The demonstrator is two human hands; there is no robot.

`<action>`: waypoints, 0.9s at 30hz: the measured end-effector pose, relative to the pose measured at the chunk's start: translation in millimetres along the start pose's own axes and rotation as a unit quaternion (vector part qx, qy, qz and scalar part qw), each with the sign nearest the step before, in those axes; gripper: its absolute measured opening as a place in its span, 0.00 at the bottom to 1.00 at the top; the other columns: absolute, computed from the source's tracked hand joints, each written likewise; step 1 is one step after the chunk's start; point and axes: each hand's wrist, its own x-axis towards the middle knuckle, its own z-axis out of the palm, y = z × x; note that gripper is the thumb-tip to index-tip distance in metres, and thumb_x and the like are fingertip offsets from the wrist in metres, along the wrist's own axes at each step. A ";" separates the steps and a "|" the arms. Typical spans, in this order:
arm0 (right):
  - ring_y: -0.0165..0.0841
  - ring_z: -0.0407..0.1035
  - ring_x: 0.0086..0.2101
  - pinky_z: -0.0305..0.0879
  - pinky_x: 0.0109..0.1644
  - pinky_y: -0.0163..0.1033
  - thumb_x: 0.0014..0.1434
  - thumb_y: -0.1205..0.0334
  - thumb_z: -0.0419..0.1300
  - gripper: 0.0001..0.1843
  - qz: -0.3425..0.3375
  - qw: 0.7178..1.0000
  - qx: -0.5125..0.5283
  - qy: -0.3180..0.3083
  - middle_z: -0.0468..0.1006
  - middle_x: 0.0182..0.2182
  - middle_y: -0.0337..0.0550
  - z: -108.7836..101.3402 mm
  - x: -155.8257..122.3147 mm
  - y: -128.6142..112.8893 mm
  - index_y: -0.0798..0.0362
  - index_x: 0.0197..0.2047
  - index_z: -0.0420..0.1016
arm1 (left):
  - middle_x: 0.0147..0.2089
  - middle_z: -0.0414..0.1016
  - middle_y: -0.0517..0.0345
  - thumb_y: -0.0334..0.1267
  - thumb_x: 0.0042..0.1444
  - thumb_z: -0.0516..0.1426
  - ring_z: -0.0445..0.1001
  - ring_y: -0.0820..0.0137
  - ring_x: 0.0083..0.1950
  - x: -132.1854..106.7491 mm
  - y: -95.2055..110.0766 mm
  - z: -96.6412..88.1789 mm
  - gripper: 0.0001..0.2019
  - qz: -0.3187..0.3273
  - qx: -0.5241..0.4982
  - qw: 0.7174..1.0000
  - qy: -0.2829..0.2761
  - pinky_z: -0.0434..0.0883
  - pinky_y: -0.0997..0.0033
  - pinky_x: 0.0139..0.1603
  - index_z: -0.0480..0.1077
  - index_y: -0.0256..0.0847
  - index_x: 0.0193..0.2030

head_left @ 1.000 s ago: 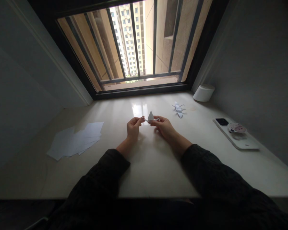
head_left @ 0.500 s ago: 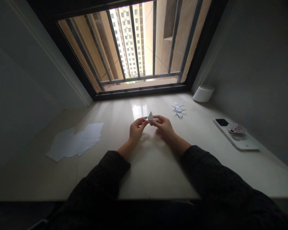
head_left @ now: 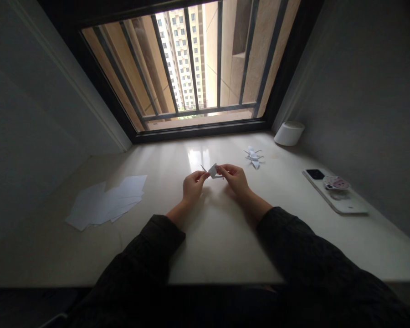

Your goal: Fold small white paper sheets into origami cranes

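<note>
Between my two hands, just above the pale sill, is a small white origami crane (head_left: 213, 171). Thin folded points stick out from it at the left and lower right. My left hand (head_left: 193, 184) pinches its left side between thumb and fingers. On the other side, my right hand (head_left: 237, 179) grips the upper right part with thumb and forefinger. The fingertips partly cover the folds. Beyond my right hand lie finished-looking white paper cranes (head_left: 253, 157), close together on the sill.
Loose white paper sheets (head_left: 105, 200) overlap at the left. On the right lies a white phone (head_left: 345, 202) with a round decorated grip. A white cylindrical object (head_left: 289, 133) stands in the back right corner, beside the dark window frame (head_left: 205, 131).
The paper crane has turned and tilted; its upright point now leans to the right. My right fingers have shifted up to its top edge, and my left hand has moved slightly left.
</note>
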 end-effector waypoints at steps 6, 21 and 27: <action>0.35 0.73 0.32 0.66 0.38 0.40 0.50 0.43 0.63 0.18 -0.008 1.000 0.016 -0.007 0.79 0.28 0.43 0.4 -0.2 1.7 0.51 0.30 0.79 | 0.29 0.77 0.56 0.49 0.51 0.59 0.70 0.69 0.31 0.6 -1.5 -0.5 0.13 0.004 0.034 0.999 -0.003 0.63 0.70 0.31 0.77 0.41 0.30; 0.33 0.70 0.30 0.65 0.37 0.39 0.52 0.47 0.62 0.16 -0.013 0.999 0.027 -0.028 0.78 0.26 0.41 1.5 -0.1 6.5 0.51 0.30 0.78 | 0.30 0.77 0.54 0.49 0.51 0.58 0.72 0.68 0.34 4.3 -6.8 -1.2 0.15 -0.029 -0.007 0.999 -0.018 0.65 0.70 0.35 0.76 0.39 0.32; 0.34 0.73 0.31 0.66 0.36 0.39 0.54 0.48 0.60 0.15 -0.045 0.997 -0.060 -0.006 0.80 0.29 0.42 -1.1 -0.7 4.0 0.51 0.33 0.78 | 0.30 0.77 0.57 0.48 0.52 0.58 0.72 0.70 0.33 3.8 -8.1 -1.2 0.14 -0.006 0.058 0.998 -0.013 0.65 0.72 0.34 0.77 0.39 0.32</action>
